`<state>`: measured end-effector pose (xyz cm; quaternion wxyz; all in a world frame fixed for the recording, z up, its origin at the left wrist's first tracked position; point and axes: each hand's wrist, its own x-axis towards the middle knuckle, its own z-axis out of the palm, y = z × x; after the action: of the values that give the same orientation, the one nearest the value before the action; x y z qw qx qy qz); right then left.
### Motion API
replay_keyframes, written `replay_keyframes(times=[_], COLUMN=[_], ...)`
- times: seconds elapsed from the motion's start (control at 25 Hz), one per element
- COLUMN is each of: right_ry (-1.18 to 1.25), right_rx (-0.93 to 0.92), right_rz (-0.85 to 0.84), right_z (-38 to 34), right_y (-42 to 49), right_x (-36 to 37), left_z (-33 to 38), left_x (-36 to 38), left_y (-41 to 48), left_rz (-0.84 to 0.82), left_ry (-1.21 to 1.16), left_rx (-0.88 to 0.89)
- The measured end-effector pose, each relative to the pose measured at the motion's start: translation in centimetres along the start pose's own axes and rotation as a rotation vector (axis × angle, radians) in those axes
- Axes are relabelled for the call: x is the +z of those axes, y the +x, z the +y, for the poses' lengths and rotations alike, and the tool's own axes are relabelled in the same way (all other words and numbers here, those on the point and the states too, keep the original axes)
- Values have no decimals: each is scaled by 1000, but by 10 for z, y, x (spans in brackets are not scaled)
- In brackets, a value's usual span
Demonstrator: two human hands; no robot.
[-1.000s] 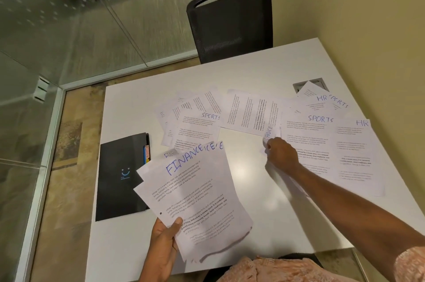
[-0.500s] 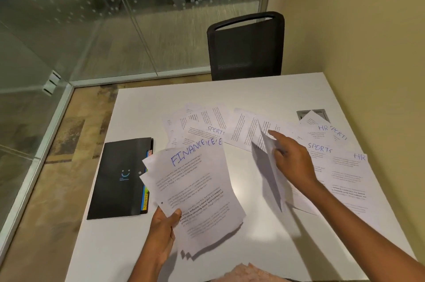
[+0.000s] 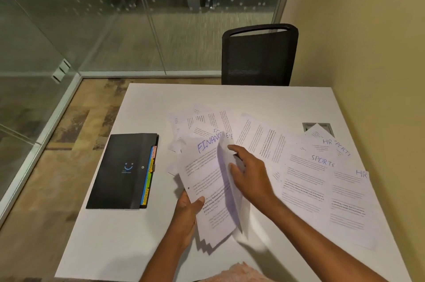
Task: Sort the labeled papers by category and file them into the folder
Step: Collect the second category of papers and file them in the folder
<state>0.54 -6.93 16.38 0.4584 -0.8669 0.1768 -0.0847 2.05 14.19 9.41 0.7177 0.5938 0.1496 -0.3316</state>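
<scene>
My left hand (image 3: 187, 209) grips the lower left edge of a stack of FINANCE papers (image 3: 202, 173), held above the white table (image 3: 147, 102). My right hand (image 3: 249, 175) holds one more sheet (image 3: 226, 187) edge-on against the right side of that stack, thumb and fingers around it. A black expanding folder (image 3: 122, 171) with coloured tabs lies shut at the table's left. Loose sheets marked SPORTS (image 3: 322, 161) and HR (image 3: 361, 173) lie spread at the right. More sheets (image 3: 207, 118) lie behind the stack.
A black mesh chair (image 3: 258, 56) stands at the table's far side. A glass wall (image 3: 115, 17) runs along the left and back, and a yellow wall closes the right. A grey cable port (image 3: 307, 125) sits near the table's right edge, partly under papers.
My right hand lifted a sheet from the middle of the table and carried it left to the FINANCE stack. The view tilted up.
</scene>
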Motion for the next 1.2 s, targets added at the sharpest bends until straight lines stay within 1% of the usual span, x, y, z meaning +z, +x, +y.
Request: replay_keyframes(times=[0.08, 0.24, 0.4, 0.48, 0.6, 0.72, 0.88, 0.96, 1.08, 1.12, 1.2], right_ry=[30, 142, 312, 364, 424, 452, 482, 457, 322, 299, 361], right_rx=[13, 84, 165, 178, 191, 215, 239, 246, 250, 280, 430], right_rz=[6, -46, -238, -287, -283, -291, -279, -243, -172, -160, -169], right_z=[-8, -16, -21, -18, -11, -5, 0, 4, 22, 30, 49], right_y=[-1, -1, -8, -17, -31, -40, -41, -36, -21, -16, -6], right_x=[13, 35, 32, 32, 36, 39, 37, 31, 17, 12, 5], left_z=[1, 9, 19, 19, 17, 18, 15, 14, 20, 23, 28], left_x=[7, 14, 18, 18, 16, 21, 20, 17, 14, 13, 9], left_y=[-1, -7, -11, -11, -10, -11, -5, -3, -5, -7, -10], left_rz=[-18, -85, -169, -178, -199, -207, -211, -212, -194, -191, -195], left_ry=[-6, -28, -49, -73, -100, -63, -34, -30, -1, 22, 57], left_rx=[1, -27, -38, -49, -37, -1, -3, -14, -10, -7, -1])
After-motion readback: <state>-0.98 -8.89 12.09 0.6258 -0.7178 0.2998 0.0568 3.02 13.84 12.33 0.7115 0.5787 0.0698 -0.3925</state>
